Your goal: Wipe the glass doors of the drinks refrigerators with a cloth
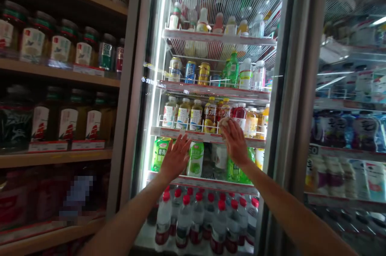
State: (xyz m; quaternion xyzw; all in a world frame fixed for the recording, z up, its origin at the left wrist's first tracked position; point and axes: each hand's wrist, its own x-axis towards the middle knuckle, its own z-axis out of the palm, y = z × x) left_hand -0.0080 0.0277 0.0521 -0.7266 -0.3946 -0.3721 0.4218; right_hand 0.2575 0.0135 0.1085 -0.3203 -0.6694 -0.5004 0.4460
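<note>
A glass fridge door [208, 149] stands in front of me, with lit drink shelves behind it. My left hand [176, 157] has its fingers stretched out at the glass, in front of the lower shelves, and holds nothing. Up and to the right, my right hand [235, 141] presses a crumpled pale cloth [224, 124] to the glass. Part of the cloth is hidden under the fingers. Behind the right hand are tea bottles [210, 115] and a red drink bottle [239, 115]. A green carton [195, 159] shows just right of my left hand.
Water bottles with red caps [197, 211] fill the fridge's bottom. Wooden shelves [60, 70] with large jars [34, 38] stand on the left. A metal door frame [301, 87] runs down the right side, beside another drinks fridge [350, 127].
</note>
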